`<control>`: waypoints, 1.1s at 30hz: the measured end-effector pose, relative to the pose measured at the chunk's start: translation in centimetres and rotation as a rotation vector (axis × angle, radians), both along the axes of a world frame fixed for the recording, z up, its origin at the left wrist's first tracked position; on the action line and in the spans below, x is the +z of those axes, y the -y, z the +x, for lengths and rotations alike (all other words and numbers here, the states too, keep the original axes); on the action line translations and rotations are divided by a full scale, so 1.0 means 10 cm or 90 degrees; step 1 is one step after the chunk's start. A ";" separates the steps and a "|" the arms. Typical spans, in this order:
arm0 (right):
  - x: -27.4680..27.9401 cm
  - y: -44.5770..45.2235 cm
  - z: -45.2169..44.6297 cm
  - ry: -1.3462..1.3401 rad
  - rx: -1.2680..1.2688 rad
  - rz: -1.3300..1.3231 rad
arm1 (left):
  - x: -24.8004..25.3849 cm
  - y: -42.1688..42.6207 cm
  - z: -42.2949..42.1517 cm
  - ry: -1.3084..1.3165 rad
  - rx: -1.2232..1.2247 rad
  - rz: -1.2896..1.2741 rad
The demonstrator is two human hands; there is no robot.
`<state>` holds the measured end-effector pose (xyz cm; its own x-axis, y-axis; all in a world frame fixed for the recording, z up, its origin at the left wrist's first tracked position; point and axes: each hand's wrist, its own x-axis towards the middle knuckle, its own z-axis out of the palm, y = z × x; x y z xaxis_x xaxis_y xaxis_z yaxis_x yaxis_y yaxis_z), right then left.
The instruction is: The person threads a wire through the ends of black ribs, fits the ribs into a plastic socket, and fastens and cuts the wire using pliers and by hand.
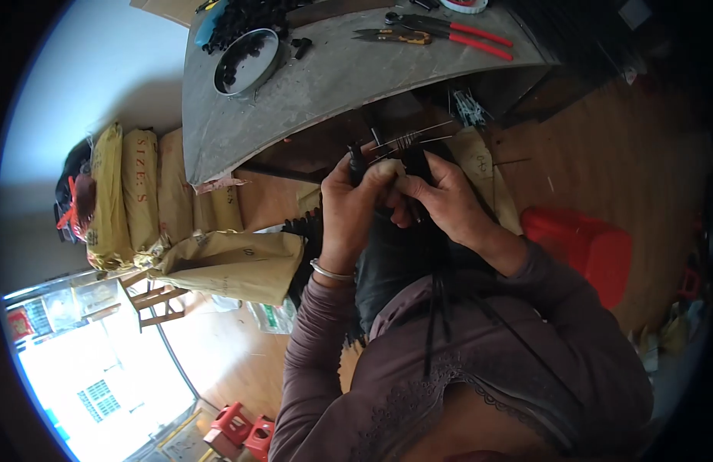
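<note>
The left hand (349, 200) and right hand (453, 200) pinched at the lower ends of thin metal rods (407, 140), thumbs close together; exact contact points were hidden. The rods projected just before the near edge of the table (318, 96). They were probably light, stiff and slippery; mid-shaft appeared the safest hold. Beyond, red-handled pliers (480, 34) lay on the tabletop.

Camera view, 1: head-worn. Outlook: forward and steeply down, from above the torso (487, 354). Range: close to the left hand (353, 189) and right hand (447, 199), centred slightly high; table (326, 85) beyond, cut by the top edge. Field: very wide, curved, dark-cornered, reaching the floor (595, 154) and a bright window (102, 393), lower left.
</note>
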<state>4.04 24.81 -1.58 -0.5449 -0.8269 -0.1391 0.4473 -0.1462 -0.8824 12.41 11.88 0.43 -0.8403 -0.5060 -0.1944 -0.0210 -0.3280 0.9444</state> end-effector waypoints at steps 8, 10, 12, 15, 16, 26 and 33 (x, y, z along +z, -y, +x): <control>0.05 -0.13 -0.17 -0.474 -0.041 0.122 | -0.10 -0.07 -0.05 -0.034 0.067 0.058; 0.06 -0.15 -0.23 -0.494 0.004 0.170 | -0.08 -0.11 -0.08 -0.042 0.062 0.050; 0.05 -0.15 -0.25 -0.517 0.051 0.216 | -0.10 -0.12 -0.09 -0.049 0.062 0.065; -0.02 -0.13 -0.25 -0.350 0.066 0.154 | -0.11 -0.13 -0.08 -0.071 0.060 0.083; -0.04 -0.13 -0.27 -0.262 0.091 0.140 | -0.11 -0.14 -0.08 -0.087 0.054 0.088; -0.18 -0.14 -0.29 -0.003 0.159 0.161 | -0.06 -0.25 -0.05 -0.105 0.063 0.174; -0.14 -0.14 -0.23 0.075 0.194 0.134 | -0.06 -0.27 -0.04 -0.139 0.064 0.148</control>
<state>1.78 26.17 -2.95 -0.2486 -0.8953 -0.3697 0.5419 0.1878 -0.8192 11.98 14.63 -0.16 -0.8233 -0.5512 -0.1355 0.2161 -0.5251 0.8232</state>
